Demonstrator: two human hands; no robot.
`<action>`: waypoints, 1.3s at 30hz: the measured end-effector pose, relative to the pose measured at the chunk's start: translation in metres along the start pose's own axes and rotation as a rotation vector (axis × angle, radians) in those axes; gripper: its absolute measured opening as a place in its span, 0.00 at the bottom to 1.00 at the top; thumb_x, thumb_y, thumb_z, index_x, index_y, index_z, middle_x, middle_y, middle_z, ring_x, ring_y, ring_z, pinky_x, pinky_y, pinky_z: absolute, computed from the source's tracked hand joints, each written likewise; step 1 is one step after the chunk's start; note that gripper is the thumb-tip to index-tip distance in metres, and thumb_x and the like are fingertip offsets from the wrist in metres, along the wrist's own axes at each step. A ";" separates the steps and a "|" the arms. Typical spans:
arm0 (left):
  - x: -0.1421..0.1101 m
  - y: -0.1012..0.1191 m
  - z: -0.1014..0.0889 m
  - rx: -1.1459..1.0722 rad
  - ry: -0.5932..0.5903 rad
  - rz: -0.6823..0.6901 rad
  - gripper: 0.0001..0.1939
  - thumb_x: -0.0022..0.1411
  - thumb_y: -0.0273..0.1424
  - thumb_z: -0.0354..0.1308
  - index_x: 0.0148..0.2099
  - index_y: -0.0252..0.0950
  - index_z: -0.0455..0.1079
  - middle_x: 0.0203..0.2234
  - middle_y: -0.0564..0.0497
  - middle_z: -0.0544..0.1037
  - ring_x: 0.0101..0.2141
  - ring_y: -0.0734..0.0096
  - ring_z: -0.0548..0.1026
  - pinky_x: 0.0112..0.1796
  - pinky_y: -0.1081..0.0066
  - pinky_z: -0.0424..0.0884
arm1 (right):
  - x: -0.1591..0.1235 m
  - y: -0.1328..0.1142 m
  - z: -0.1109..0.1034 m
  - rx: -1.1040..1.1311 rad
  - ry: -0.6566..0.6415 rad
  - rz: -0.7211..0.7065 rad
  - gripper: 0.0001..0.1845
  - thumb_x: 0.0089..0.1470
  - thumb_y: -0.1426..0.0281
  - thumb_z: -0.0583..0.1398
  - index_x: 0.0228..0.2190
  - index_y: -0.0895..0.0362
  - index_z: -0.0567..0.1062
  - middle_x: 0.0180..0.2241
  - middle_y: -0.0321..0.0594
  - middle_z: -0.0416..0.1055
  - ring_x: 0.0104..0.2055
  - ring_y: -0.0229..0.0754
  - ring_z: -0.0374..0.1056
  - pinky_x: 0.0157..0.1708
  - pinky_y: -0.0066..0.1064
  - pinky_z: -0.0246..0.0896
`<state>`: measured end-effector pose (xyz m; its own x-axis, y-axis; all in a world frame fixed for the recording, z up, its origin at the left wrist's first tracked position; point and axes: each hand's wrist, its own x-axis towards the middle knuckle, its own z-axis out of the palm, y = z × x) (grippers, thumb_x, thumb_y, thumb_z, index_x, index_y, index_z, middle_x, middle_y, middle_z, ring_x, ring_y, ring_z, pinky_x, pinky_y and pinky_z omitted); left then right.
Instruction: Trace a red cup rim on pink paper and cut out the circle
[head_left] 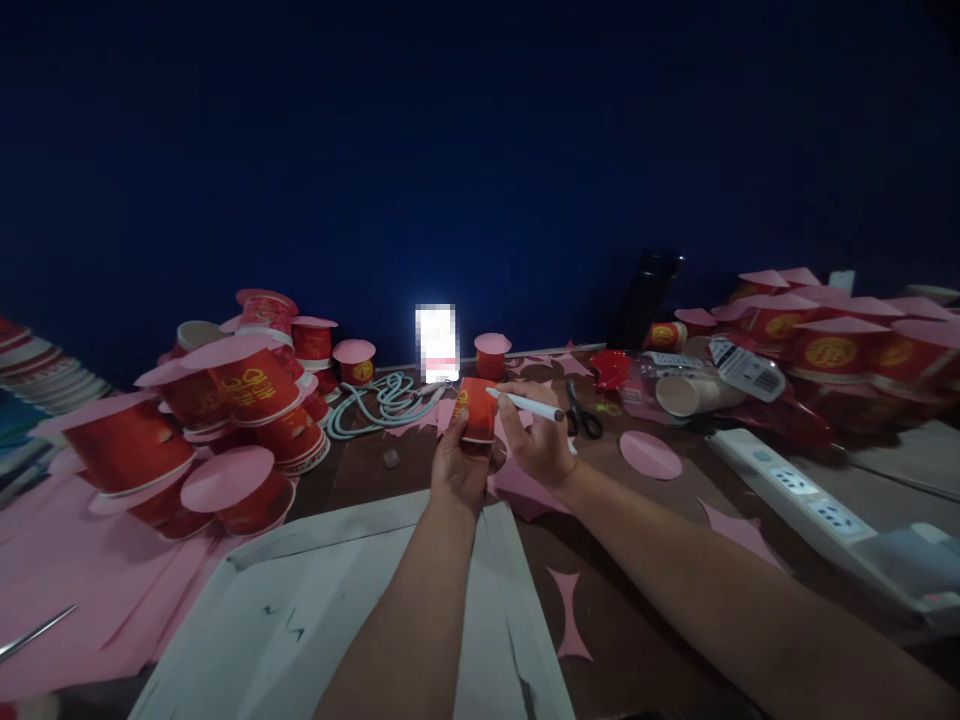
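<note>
A red paper cup (pixel 478 408) with gold print is gripped by my left hand (pixel 456 465), its fingers wrapped round the lower left side. My right hand (pixel 538 440) pinches a white marker pen (pixel 529 404), whose tip points left at the cup's upper right edge. Whether the tip touches the cup I cannot tell. Under and behind my hands lie pink paper offcuts (pixel 525 488). Just right of my right hand rest dark-handled scissors (pixel 585 418), partly hidden.
Red cups topped with pink discs (pixel 238 480) are piled at left, others (pixel 836 345) at right. A white board (pixel 330 600) lies in front. Also present are a pale cable (pixel 367 412), a lit screen (pixel 437 340), a power strip (pixel 795 490) and a pink paper disc (pixel 650 455).
</note>
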<state>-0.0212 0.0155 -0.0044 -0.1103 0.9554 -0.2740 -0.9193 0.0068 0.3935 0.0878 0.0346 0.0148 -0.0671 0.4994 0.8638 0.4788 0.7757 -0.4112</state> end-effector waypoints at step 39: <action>0.000 0.000 0.000 0.003 -0.003 0.019 0.08 0.57 0.26 0.58 0.41 0.33 0.74 0.35 0.46 0.80 0.39 0.65 0.79 0.40 0.68 0.74 | -0.001 -0.004 0.001 -0.006 -0.055 -0.024 0.07 0.57 0.71 0.57 0.38 0.55 0.74 0.37 0.41 0.77 0.40 0.43 0.72 0.45 0.39 0.62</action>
<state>-0.0207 0.0151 -0.0043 -0.1263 0.9563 -0.2637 -0.9160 -0.0104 0.4011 0.0847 0.0318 0.0153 -0.1270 0.5011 0.8560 0.4813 0.7857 -0.3885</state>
